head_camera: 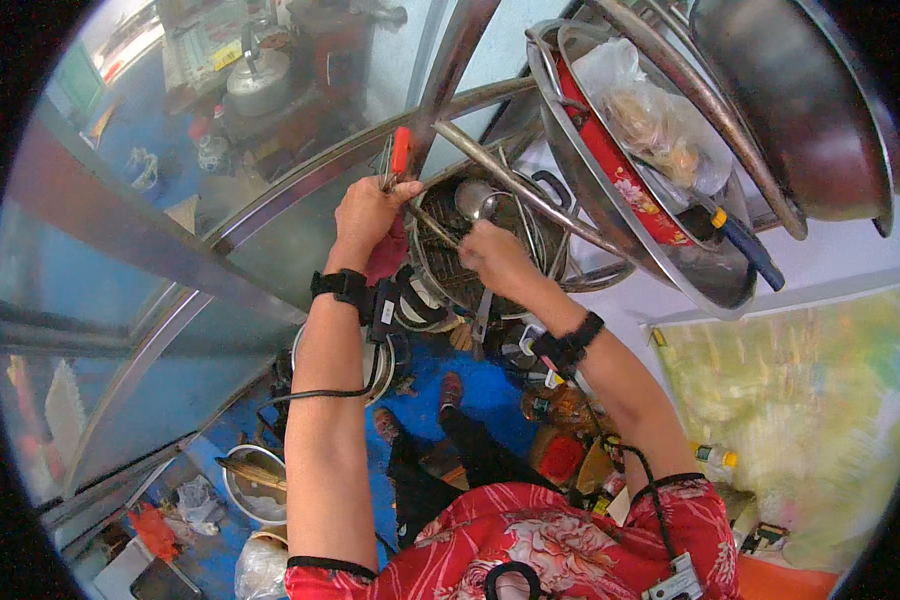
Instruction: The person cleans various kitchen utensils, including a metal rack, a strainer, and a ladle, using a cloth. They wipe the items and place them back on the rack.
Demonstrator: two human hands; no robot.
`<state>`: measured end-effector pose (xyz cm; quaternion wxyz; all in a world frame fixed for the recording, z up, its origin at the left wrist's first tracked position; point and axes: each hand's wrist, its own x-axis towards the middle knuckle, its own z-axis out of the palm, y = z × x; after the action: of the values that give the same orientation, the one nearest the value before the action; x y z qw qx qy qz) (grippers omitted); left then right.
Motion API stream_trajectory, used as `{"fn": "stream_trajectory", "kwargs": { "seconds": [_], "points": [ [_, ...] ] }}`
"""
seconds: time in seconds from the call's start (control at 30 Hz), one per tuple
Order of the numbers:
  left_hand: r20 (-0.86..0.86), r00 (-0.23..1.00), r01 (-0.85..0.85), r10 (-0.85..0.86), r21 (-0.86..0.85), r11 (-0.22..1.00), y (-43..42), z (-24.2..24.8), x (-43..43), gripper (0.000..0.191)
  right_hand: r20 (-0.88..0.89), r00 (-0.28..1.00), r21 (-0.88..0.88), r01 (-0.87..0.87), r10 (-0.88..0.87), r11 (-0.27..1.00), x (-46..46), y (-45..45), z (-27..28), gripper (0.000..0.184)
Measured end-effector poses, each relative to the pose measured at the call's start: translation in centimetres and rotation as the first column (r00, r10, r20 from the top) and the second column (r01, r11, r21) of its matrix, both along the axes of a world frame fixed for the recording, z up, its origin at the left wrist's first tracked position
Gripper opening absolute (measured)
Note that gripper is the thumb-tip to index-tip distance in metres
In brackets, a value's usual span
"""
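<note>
My left hand (367, 217) is closed at the metal frame, thumb extended. A wire utensil with a red handle (400, 152) sticks up from its grip, and a dark red cloth (388, 253) hangs below. My right hand (496, 261), slightly blurred, is curled over a dark mesh basket (439, 271). Between the hands runs a thin brownish rod (436, 227); whether either hand grips it cannot be told. Beyond my right fingers a metal ladle (474, 198) lies in the basket, beside wire loops (534, 238). My right fingertips are hidden.
Large metal basins (709, 289) lean in a metal rack (525, 187) at the right, one holding a plastic bag (649, 112). A dark-handled utensil (746, 244) juts out there. Glass panels (292, 217) stand at left. Pots, a white bucket (255, 506) and bottles crowd the blue floor (487, 375).
</note>
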<state>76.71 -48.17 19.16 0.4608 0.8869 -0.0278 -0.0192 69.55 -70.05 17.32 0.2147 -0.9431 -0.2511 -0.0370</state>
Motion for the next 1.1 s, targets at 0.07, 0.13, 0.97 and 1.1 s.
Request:
{"fn": "stream_trajectory", "kwargs": {
  "seconds": [0.07,0.13,0.97,1.1],
  "points": [
    [-0.001,1.000,-0.019,0.019,0.025,1.000,0.0,0.1,-0.1,0.047,-0.018,1.000,-0.001,0.025,-0.025,1.000,-2.6,-2.1,0.8,0.011],
    [-0.012,1.000,-0.006,0.007,0.053,0.999,0.0,-0.1,0.1,0.048,0.013,0.998,-0.044,0.056,-0.056,0.997,-5.0,-4.3,1.6,0.012],
    [0.076,0.997,0.021,-0.018,-0.044,0.999,0.5,-2.1,0.9,0.047,0.287,0.943,-0.319,0.261,-0.170,0.911,20.6,-20.8,-0.5,0.026],
    [0.085,0.996,0.022,-0.019,-0.032,0.999,0.7,-2.4,0.8,0.048,0.266,0.908,-0.559,0.418,-0.323,0.716,19.5,-21.6,-0.3,0.014]
  ]
}}
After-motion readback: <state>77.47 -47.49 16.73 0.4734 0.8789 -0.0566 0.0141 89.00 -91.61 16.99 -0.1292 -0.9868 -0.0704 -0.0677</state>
